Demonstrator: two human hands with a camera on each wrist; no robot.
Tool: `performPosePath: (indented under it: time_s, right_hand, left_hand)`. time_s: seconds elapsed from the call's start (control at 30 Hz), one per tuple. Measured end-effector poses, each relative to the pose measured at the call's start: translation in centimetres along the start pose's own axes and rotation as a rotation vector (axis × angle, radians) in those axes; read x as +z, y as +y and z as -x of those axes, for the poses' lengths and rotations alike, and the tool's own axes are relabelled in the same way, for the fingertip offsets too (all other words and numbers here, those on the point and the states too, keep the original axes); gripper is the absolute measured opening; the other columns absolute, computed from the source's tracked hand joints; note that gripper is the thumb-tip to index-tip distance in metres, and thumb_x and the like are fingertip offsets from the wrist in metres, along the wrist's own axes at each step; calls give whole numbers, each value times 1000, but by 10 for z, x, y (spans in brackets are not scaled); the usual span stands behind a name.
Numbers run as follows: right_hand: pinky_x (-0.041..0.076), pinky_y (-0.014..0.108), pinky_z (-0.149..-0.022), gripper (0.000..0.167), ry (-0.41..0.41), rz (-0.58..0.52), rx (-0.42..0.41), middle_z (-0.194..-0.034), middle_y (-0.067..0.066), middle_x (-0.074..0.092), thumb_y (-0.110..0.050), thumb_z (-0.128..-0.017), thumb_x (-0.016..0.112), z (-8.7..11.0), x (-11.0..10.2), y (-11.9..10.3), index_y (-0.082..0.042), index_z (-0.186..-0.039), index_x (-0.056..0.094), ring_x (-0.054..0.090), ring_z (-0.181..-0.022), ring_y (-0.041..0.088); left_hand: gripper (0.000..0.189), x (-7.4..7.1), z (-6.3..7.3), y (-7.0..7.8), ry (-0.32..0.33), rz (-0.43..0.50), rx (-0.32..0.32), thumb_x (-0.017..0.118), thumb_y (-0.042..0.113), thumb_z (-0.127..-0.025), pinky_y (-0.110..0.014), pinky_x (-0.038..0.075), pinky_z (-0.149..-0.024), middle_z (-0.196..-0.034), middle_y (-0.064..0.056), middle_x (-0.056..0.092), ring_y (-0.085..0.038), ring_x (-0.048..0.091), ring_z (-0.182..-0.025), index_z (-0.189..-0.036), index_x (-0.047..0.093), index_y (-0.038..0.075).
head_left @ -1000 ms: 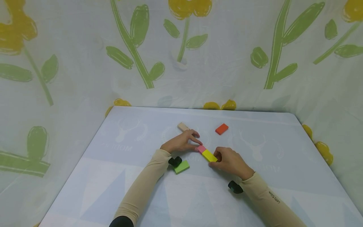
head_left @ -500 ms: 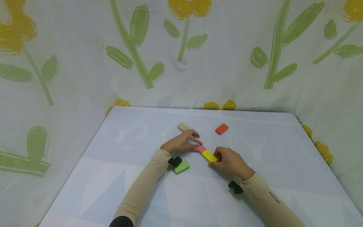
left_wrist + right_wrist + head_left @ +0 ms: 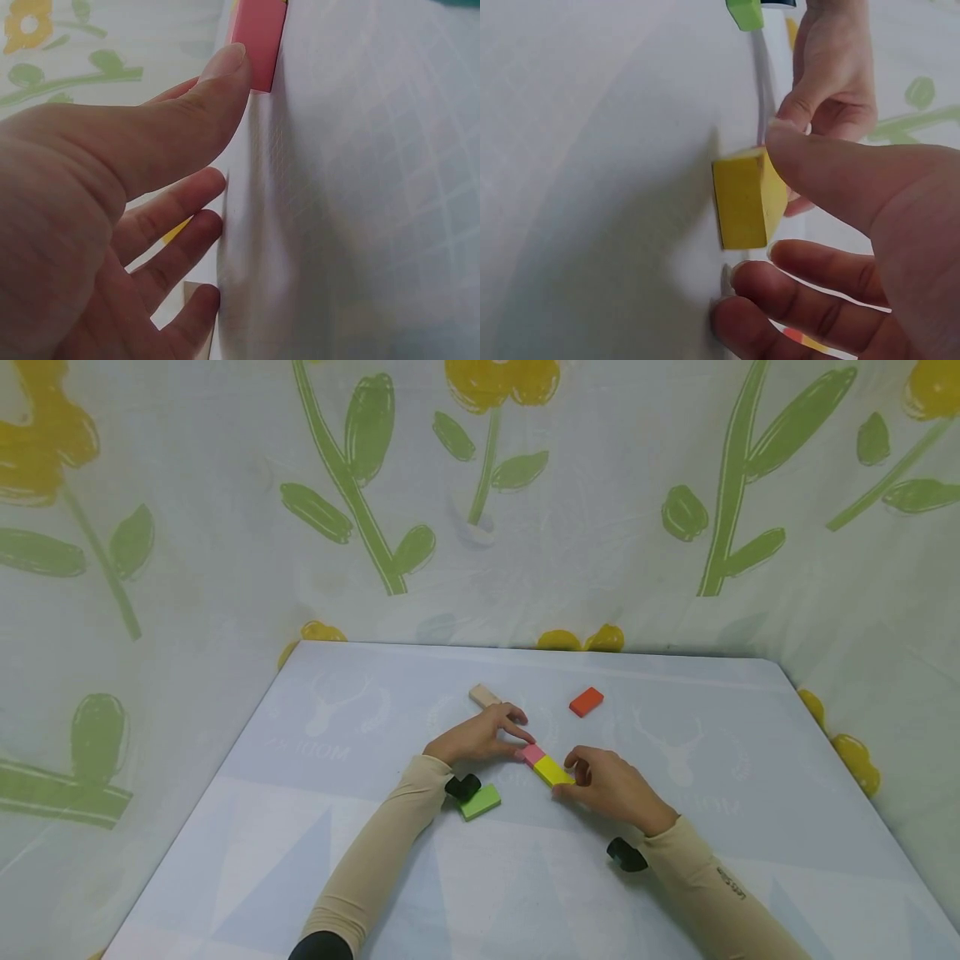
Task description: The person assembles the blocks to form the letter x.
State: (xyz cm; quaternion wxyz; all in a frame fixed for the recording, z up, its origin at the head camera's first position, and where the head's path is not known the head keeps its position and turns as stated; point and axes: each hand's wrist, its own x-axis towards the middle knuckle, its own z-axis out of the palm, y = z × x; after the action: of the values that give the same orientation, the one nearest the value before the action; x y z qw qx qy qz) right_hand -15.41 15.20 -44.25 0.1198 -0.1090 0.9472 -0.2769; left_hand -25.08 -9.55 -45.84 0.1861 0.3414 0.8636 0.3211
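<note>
From the head view we have our left hand (image 3: 477, 740) resting on the table (image 3: 300, 827) with a fingertip and thumb touching the far end of the pink block (image 3: 533, 753), while our right hand (image 3: 611, 787) pinches the near end of the yellow block (image 3: 552, 770); the two blocks lie end to end, touching, in a slanted line at the middle of the table. A green block (image 3: 480, 801) lies just beside our left wrist, a tan block (image 3: 485, 696) sits beyond our left fingers, and an orange block (image 3: 587, 701) lies well apart toward the back. To do this well, we judge we should press both ends gently toward each other and keep the long edges in one line, so neither block skews. From the left wrist view, our thumb (image 3: 196, 112) lies straight against the side of the pink block (image 3: 258, 41) and the other fingers spread loosely on the cloth; the hand is relaxed, not clenched. The block's top is cut off by the frame, and the seam with the yellow one cannot be seen here. From the right wrist view, our thumb (image 3: 832, 169) bears on the top edge of the yellow block (image 3: 748, 199) and the fingers curl below it, so the hand grasps that block. The pink block is hidden behind it, and only a corner of the green block (image 3: 745, 13) shows at the top.
</note>
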Motion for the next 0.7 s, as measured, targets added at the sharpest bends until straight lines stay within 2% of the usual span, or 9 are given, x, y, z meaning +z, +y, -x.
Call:
performPosePath:
  time_s: [0.37,0.7]
  right_hand:
    - [50,26,-63,33,41,-87,-76,-86,2,62,-29,-92,79,-5,-11,11,-6,-114,69,56,-80,17]
    - [53,26,-69,29,129,-189,-138,-89,5,65,-26,-94,77,-12,-17,16,-4,-112,71,61,-85,19]
  left_hand:
    - [31,0,0,-1,9,-6,0,77,22,-95,-46,36,-121,-147,-10,54,-29,45,-140,-126,77,17]
    - [31,0,0,1,4,-11,7,77,22,-95,-47,36,-122,-147,-11,54,-30,45,-140,-126,77,17]
